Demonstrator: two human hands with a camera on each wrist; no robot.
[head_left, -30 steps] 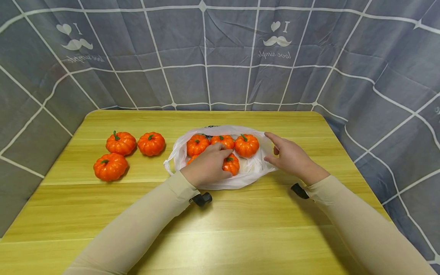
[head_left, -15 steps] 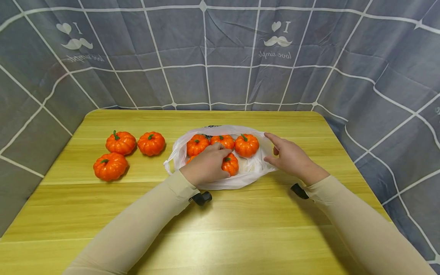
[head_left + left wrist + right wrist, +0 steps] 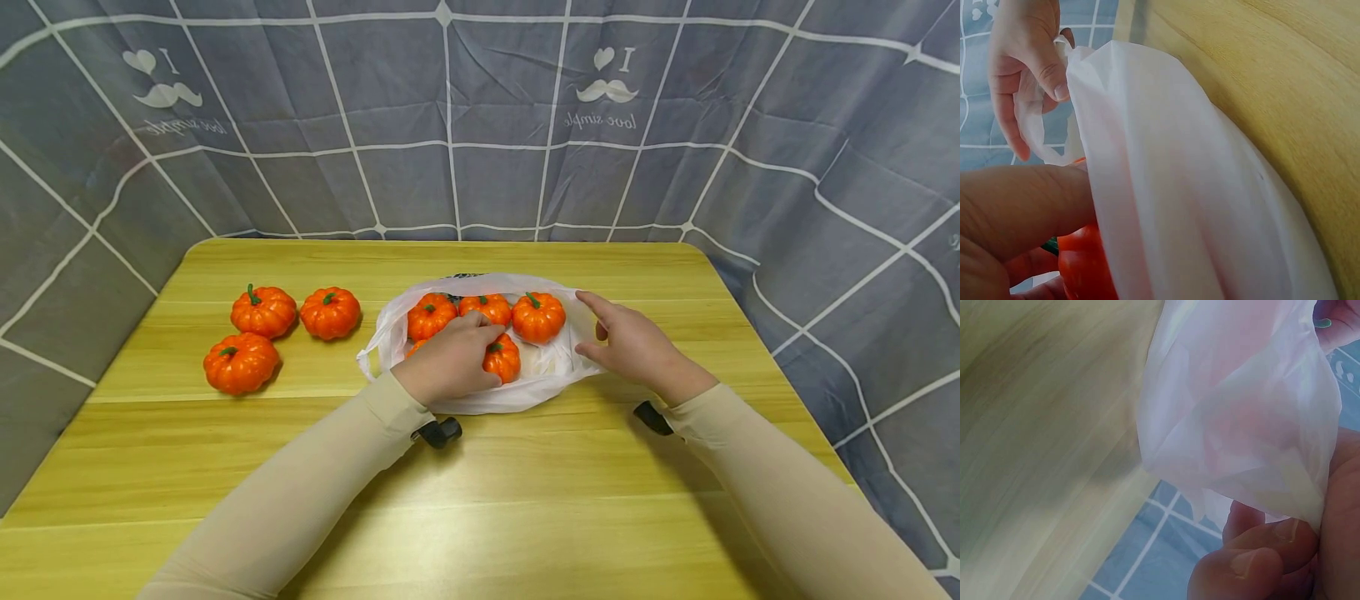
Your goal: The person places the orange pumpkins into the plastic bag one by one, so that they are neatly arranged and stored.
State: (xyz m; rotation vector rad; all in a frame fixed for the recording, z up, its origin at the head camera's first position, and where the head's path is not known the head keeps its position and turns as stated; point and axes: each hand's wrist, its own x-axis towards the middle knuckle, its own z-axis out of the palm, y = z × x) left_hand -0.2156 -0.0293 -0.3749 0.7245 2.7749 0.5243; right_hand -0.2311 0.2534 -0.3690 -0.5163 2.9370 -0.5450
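Head: left hand inside white bag, fingers around pumpkin; more pumpkins beyond and beside fingers. Dark marks at bag's far rim, unreadable. Right hand at bag's right edge. Loose pumpkins, three, well left of left fingers. Beyond fingertips, curtain reads "I", "love simple", mirrored.

Left wrist: thumb and fingers hold pumpkin.

Right wrist: fingers narrow, pinching bag.
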